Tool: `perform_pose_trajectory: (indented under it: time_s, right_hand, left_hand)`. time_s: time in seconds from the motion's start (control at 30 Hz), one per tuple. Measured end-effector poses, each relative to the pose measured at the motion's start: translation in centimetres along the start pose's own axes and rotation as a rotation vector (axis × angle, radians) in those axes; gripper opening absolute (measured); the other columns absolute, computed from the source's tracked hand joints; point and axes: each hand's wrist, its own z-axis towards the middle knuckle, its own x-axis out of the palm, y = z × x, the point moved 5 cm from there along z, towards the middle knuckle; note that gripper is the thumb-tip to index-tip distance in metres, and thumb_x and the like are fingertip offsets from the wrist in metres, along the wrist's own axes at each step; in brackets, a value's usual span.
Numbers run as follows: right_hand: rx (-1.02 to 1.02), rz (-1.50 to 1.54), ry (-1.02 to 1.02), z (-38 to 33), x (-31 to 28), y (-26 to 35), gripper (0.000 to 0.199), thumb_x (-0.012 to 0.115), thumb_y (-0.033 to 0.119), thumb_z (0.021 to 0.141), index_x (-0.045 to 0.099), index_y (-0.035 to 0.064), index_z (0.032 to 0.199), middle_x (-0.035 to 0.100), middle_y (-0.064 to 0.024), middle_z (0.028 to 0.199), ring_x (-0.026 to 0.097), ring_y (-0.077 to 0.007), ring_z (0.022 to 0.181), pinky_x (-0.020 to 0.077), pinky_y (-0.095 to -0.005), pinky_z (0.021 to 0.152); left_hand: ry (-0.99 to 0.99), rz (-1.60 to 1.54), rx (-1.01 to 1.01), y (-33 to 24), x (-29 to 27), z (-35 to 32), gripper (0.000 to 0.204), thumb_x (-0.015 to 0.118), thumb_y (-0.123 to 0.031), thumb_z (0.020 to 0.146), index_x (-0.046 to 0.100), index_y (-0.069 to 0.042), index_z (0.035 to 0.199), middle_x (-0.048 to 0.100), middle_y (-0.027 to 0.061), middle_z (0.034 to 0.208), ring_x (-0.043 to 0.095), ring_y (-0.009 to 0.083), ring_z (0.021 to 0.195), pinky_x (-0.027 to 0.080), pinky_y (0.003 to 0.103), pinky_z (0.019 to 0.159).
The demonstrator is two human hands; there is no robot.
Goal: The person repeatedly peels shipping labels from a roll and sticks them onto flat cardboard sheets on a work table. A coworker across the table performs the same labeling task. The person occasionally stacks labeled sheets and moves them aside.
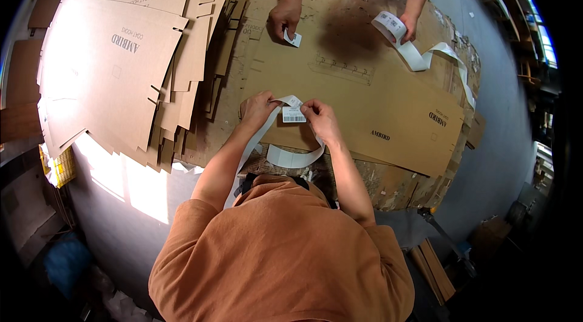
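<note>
My left hand [257,109] is closed on a strip of white labels [287,160], pinching it near the top of a hanging loop. The strip runs down past my left wrist and curves round below my right hand. My right hand [320,120] pinches the corner of a white barcode label [294,116] between thumb and finger. The label lies over, or just above, a flat brown cardboard sheet [328,100] printed with dark lettering and a line drawing of hooks. Whether the label is fully off its backing, I cannot tell.
Across the table, a co-worker's hand [285,18] holds a white label [293,39] at the sheet; their other hand holds a label roll [390,26] with a trailing strip. Stacked cardboard sheets [121,54] fill the left. The worn table edge [395,194] is close to me.
</note>
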Motion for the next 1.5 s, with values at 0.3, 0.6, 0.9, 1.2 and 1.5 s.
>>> perform_pose_trajectory:
  time_s: [0.3,0.6,0.9,1.2,1.5]
  right_hand:
    - [0.033,0.025,0.023,-0.2,0.2,0.0,0.014,0.060,0.013,0.087,0.062,-0.0013,0.088,0.052,0.0027,0.064,0.042,-0.0052,0.056,0.0323,-0.0228,0.049]
    - [0.026,0.021,0.031,-0.1,0.1,-0.5,0.014,0.059,0.012,0.088,0.061,-0.0019,0.088,0.053,0.0020,0.064,0.042,-0.0055,0.054,0.0321,-0.0230,0.047]
    - [0.018,0.049,0.012,0.3,0.1,-0.7,0.014,0.060,0.013,0.087,0.062,-0.0012,0.086,0.055,0.0016,0.065,0.045,-0.0055,0.056,0.0348,-0.0225,0.049]
    - [-0.197,0.027,-0.139,10.2,-1.1,3.2,0.016,0.064,0.014,0.083,0.063,-0.0020,0.083,0.059,-0.0013,0.068,0.050,-0.0071,0.061,0.0410,-0.0241,0.056]
    - [-0.233,-0.190,-0.249,17.3,-0.2,2.4,0.021,0.066,0.020,0.078,0.067,-0.0006,0.082,0.065,-0.0127,0.070,0.063,-0.0197,0.066,0.0485,-0.0335,0.064]
  left_hand:
    - [-0.001,-0.002,0.011,-0.5,-0.4,-0.1,0.022,0.068,-0.027,0.076,0.062,-0.008,0.082,0.064,0.0103,0.082,0.061,0.0312,0.075,0.046,0.040,0.064]
    - [0.022,-0.006,0.001,-0.6,-0.4,-0.1,0.022,0.067,-0.027,0.078,0.060,-0.007,0.082,0.064,0.0109,0.083,0.061,0.0326,0.079,0.045,0.043,0.065]
    - [-0.018,-0.002,0.001,0.1,0.0,0.0,0.022,0.068,-0.029,0.076,0.063,-0.009,0.083,0.064,0.0105,0.081,0.062,0.0313,0.074,0.046,0.041,0.064]
    - [-0.012,-0.004,-0.020,0.0,-0.2,-0.1,0.022,0.068,-0.031,0.075,0.062,-0.010,0.080,0.064,0.0108,0.080,0.061,0.0328,0.075,0.045,0.043,0.063]
    - [-0.010,-0.016,0.004,-0.4,-0.3,0.0,0.020,0.068,-0.027,0.076,0.061,-0.010,0.084,0.064,0.0096,0.077,0.061,0.0328,0.073,0.046,0.042,0.062]
